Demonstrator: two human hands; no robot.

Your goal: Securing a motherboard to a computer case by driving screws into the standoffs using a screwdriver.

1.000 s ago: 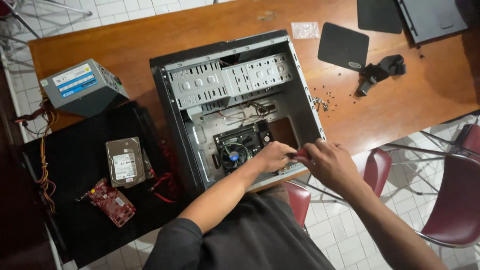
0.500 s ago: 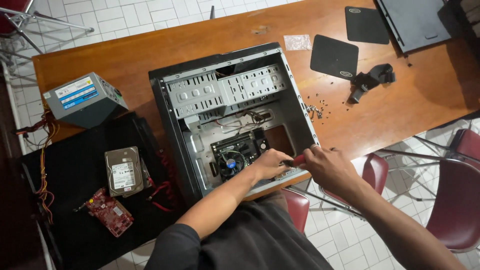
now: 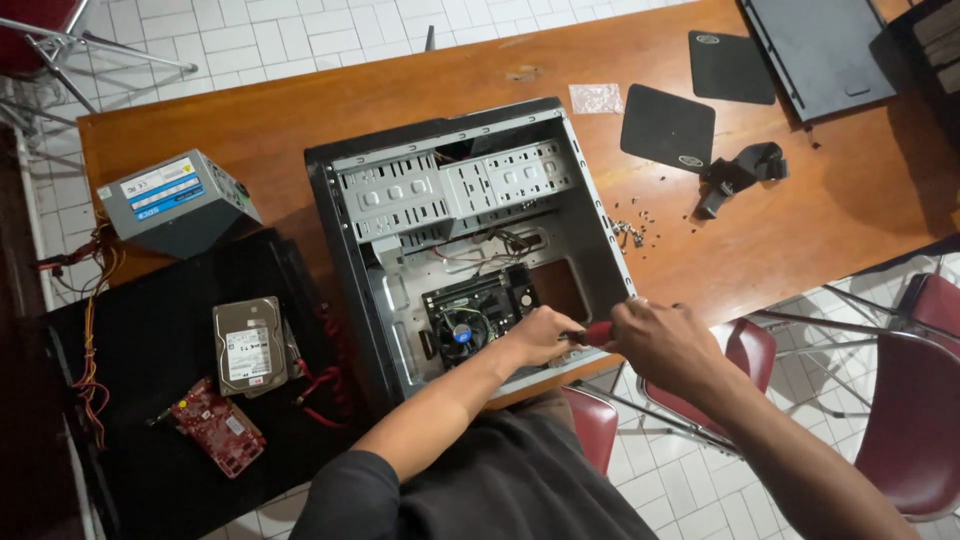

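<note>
Open metal computer case [image 3: 470,250], grey and boxy, full of little holes, lying flat on a smooth brown wooden bench [image 3: 280,120]. White tiled floor [image 3: 250,35] all around, red chairs [image 3: 900,400] close by. Left hand [image 3: 540,335] curled inside the case by the round fan [image 3: 461,330]. Right hand [image 3: 665,345] closed tight around a red-handled screwdriver [image 3: 595,334] at the case's near edge.

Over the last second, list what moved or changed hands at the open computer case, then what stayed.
Little changed. Both hands stay together at the near edge of the open computer case: the left hand inside by the motherboard fan, the right hand just outside, a red-handled tool between them. Nothing was picked up or let go. The power supply, hard drive and red card lie unmoved.
</note>
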